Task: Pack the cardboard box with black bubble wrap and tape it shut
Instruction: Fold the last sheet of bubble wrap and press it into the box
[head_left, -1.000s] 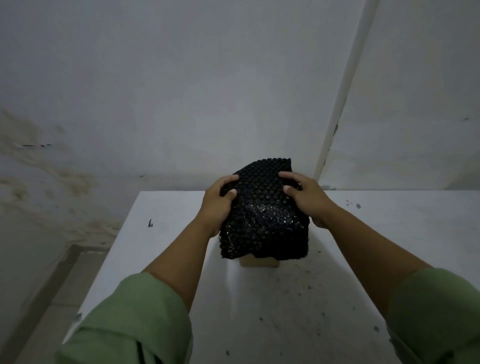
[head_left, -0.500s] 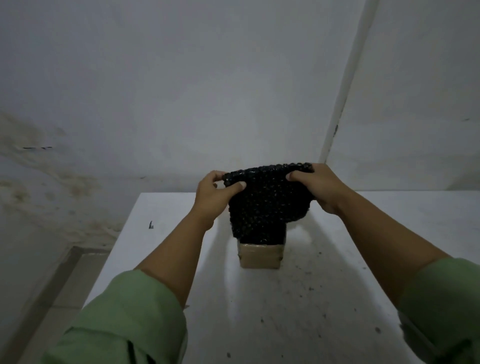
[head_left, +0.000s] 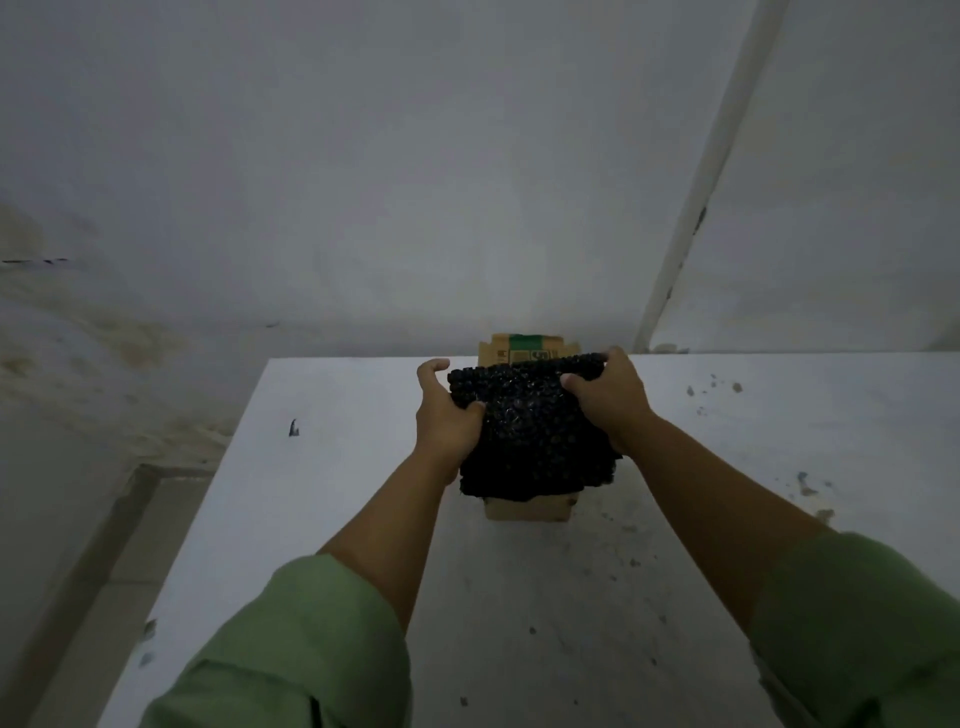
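Observation:
A small cardboard box (head_left: 524, 508) stands on the white table (head_left: 337, 467). Its rear flap (head_left: 527, 349) stands upright, with a green strip and print on it. A folded wad of black bubble wrap (head_left: 530, 431) covers the box's top and hangs over the front wall. My left hand (head_left: 447, 415) grips the wad's left edge. My right hand (head_left: 610, 397) grips its upper right edge. The inside of the box is hidden by the wrap.
The table's left edge (head_left: 208, 519) drops to a tiled floor. A stained wall stands close behind the table, with a pale vertical strip (head_left: 691, 208) at the right. Dark specks and a small black mark (head_left: 293, 427) lie on the tabletop.
Both hands lifted the wrap off the box, then lowered it back over the opening. The rear flap now shows behind the wrap.

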